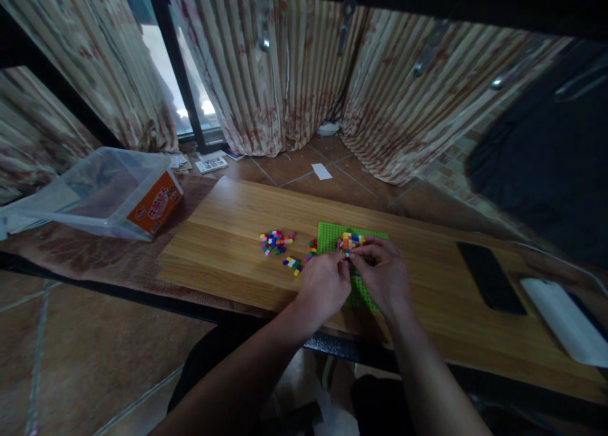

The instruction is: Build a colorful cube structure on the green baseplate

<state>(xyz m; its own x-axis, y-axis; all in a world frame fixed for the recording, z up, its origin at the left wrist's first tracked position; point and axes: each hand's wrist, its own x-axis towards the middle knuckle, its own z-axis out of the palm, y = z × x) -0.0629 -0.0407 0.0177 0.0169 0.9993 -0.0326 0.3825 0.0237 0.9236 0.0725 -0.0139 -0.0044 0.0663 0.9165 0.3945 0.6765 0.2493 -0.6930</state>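
Observation:
A green studded baseplate (327,233) lies on the wooden board, partly covered by my hands. On it stands a multicoloured toy-brick build (350,238) with yellow, white, blue and red pieces. My left hand (327,284) is closed at the near left side of the build, its thumb and index finger pinched; what they hold is hidden. From the right, my right hand (384,274) reaches in, with thumb and index finger closed around a small whitish toy brick (348,255). The fingertips of both hands meet there. Loose toy bricks (311,249) lie against the baseplate's left edge.
More loose bricks (275,241) and a small cluster (292,265) lie left on the wooden board (223,233). A clear plastic bin (109,189) with an orange label stands far left. A dark flat phone-like slab (491,277) and a white oblong object (565,319) lie right.

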